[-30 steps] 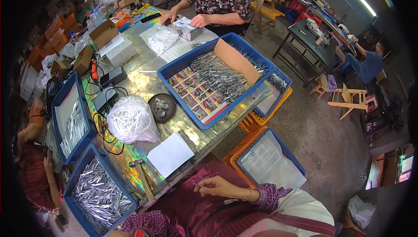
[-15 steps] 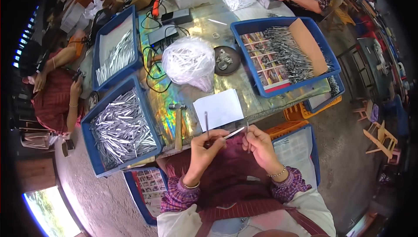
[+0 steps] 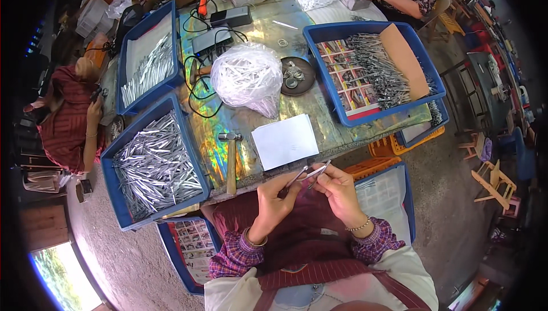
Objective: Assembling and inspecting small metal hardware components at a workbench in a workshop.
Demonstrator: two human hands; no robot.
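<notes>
Just past the table's front edge, above my lap, both hands are pinched close together. My left hand [image 3: 274,202] grips a thin dark metal rod [image 3: 296,177] that tilts up to the right. In my right hand [image 3: 339,194] is a slim silver metal strip [image 3: 319,169], held between thumb and fingers. The inner ends of the two pieces come close together; whether they touch I cannot tell. Beyond the hands lies a stack of white paper [image 3: 285,142], and to its left a hammer [image 3: 231,162] with a wooden handle.
Blue trays of slim metal pieces [image 3: 157,165] stand left, with another tray [image 3: 149,59] behind. A blue tray [image 3: 374,74] on the right holds darker pieces and cardboard. Mid-table are a plastic bag [image 3: 248,77], a dark dish [image 3: 298,77] and cables. Two other people sit at the table.
My hands have drawn closer together. The rod in my left hand has tipped from upright toward the right. The silver strip now extends from my right fingers. The person at left has shifted.
</notes>
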